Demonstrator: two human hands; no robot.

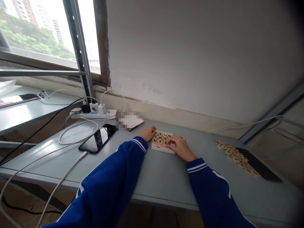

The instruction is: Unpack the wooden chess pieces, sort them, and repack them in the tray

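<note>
A small white box (162,147) lies on the grey table (161,179), packed with round wooden xiangqi pieces (161,138) bearing black characters. My left hand (147,133) grips its upper left corner, and my right hand (179,146) lies over its right side. Blue sleeves with white stripes cover both forearms. To the right, a loose heap of similar pieces (234,156) with red marks lies beside a black flat board (258,166), out of reach of my fingers.
A black smartphone (98,138) lies left of my left hand, and a blurred pink-and-white item (130,122) sits at the wall. Behind them stands a white power strip (92,114) with chargers. White cables trail over the table edge, and a window is upper left.
</note>
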